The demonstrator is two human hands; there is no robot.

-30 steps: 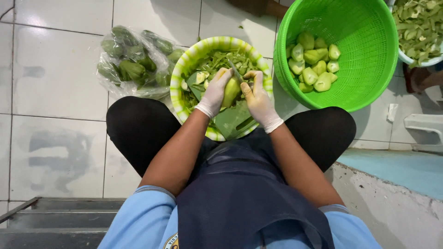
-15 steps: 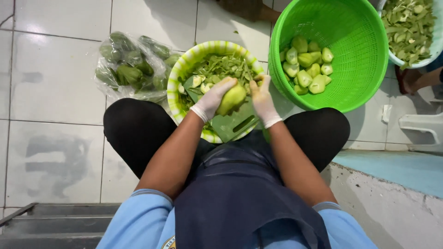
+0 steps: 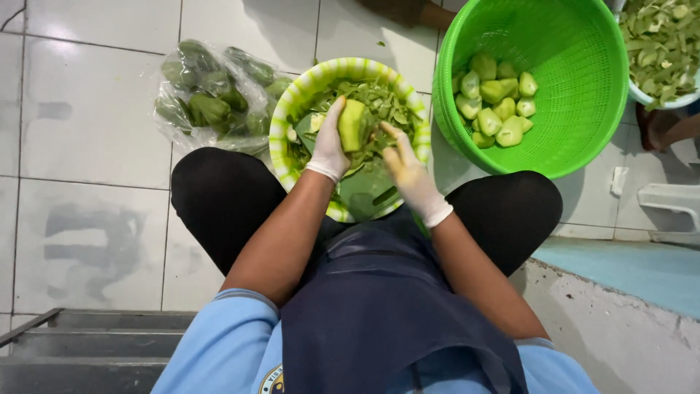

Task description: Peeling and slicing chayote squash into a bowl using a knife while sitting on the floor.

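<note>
My left hand [image 3: 329,142], in a white glove, is wrapped round a peeled green fruit [image 3: 352,124], fingers up its left side, w/ the fruit standing roughly upright against my palm. It sits right over the striped green-and-white basin [image 3: 281,120], above the heap of green peelings [image 3: 394,109] inside. So the fruit is in my left grip, not touching the basin itself as far as I can see.

My right hand [image 3: 408,171], also gloved, is just beside the fruit on its right, fingers stretched toward it. It's blurred, so I can't tell if the fingertips touch the fruit, or if they're pinching a tool. Grip state on that side: can't tell.

Basin rests btwn my knees, on my lap edge, w/ a flat green board or lid [image 3: 368,193] lying in its near part under my wrists.

To the right of the basin, nearly touching it, is a big bright green basket [image 3: 576,138] holding a cluster of peeled fruit pieces [image 3: 497,109]. Left of the basin, on the white tile floor [image 3: 87,124], a clear plastic bag [image 3: 211,98] of unpeeled dark green fruit. Top right corner: another bowl of peelings [image 3: 660,51], partly cut off by the frame.
</note>
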